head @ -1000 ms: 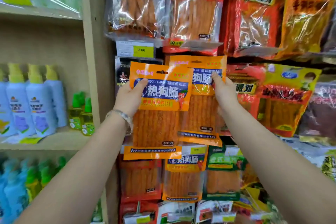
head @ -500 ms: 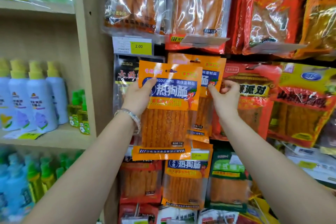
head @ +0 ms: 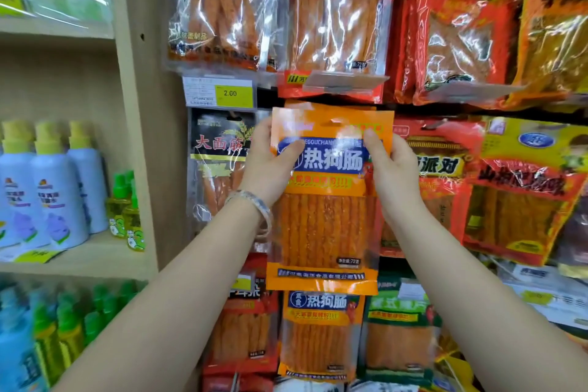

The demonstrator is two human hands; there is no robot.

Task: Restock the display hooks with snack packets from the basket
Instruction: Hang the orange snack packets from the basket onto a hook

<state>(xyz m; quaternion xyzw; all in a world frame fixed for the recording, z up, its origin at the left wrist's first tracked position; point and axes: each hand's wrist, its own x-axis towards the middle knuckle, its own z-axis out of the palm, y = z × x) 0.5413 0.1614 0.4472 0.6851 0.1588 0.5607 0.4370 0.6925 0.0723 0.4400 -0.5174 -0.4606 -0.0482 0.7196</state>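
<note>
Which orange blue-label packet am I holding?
The upper orange packet, gripped near its top by the left hand and right hand; the lower orange packet hangs untouched beneath it.

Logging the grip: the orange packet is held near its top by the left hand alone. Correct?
Not alone. In the head view the left hand grips the orange packet near its top, and the right hand pinches the opposite side.

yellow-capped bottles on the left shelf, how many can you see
3, in a row on the shelf: left bottle, middle bottle, right bottle, set slightly further back. Others may sit beyond the picture's left edge.
</note>
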